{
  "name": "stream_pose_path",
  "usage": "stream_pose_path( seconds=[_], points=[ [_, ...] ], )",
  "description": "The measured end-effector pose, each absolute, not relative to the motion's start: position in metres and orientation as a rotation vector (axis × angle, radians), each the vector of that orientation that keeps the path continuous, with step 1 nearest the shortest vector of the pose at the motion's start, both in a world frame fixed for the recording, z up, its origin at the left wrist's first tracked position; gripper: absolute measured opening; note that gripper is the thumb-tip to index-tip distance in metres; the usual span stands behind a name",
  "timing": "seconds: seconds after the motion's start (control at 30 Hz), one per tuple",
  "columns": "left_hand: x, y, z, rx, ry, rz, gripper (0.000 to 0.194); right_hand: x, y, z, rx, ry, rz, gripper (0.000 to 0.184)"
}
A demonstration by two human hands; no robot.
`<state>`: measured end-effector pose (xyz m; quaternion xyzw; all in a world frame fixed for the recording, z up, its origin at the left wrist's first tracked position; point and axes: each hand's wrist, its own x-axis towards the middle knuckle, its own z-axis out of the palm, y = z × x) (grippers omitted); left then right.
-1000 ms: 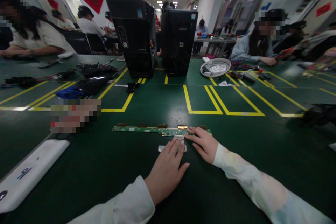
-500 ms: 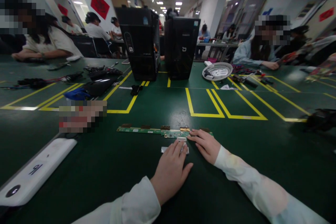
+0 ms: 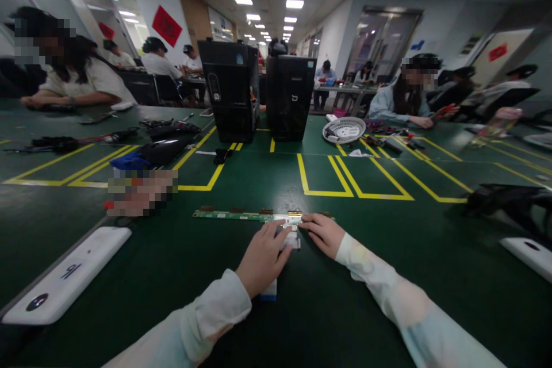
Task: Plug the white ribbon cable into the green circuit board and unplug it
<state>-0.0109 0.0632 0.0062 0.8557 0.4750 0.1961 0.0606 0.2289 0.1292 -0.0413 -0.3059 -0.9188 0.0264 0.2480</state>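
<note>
A long, narrow green circuit board with brown tabs along its far edge lies on the table. The fingertips of my right hand rest on the right part of this board, fingers stretched and slightly apart. My left hand reaches over the board's near edge, its thumb apart from the fingers. Its fingertips are at a white flat ribbon cable beside the board. A blue-tipped strip of flat cable shows from under the left hand. My fingers hide where cable and board meet.
Two black computer towers stand ahead. A white basket and loose cables lie at the back right. On the left is a white power-bank-like case; another white case lies right. Several people sit at tables around.
My left hand has shifted left and its thumb has come nearer the cable. The blue-tipped strip now shows beneath it. My right hand stays at the board. The view has turned slightly.
</note>
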Motion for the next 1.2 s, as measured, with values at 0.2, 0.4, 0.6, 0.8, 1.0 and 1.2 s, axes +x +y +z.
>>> stream_pose_path(
  seconds=[0.2, 0.4, 0.6, 0.8, 1.0, 1.2],
  points=[
    [-0.056, 0.051, 0.021, 2.536, 1.608, 0.522, 0.041, 0.234, 0.132, -0.055, -0.832, -2.514, 0.008, 0.037],
    [-0.131, 0.022, 0.017, 2.383, 1.836, 0.212, 0.055, 0.237, 0.134, -0.056, -0.829, -2.532, 0.004, 0.038],
    [-0.172, 0.013, -0.010, 2.377, 1.925, 0.314, 0.054, 0.235, 0.132, -0.052, -0.839, -2.531, -0.020, 0.037],
    [-0.168, 0.019, -0.030, 2.431, 2.037, 0.498, 0.051, 0.233, 0.130, -0.050, -0.841, -2.506, -0.048, 0.036],
    [-0.166, 0.021, -0.034, 2.433, 2.062, 0.527, 0.051, 0.208, 0.117, -0.040, -0.829, -2.470, -0.054, 0.036],
    [-0.168, 0.020, -0.035, 2.415, 2.054, 0.514, 0.053, 0.173, 0.096, -0.027, -0.954, -2.644, 0.051, 0.045]
  ],
)
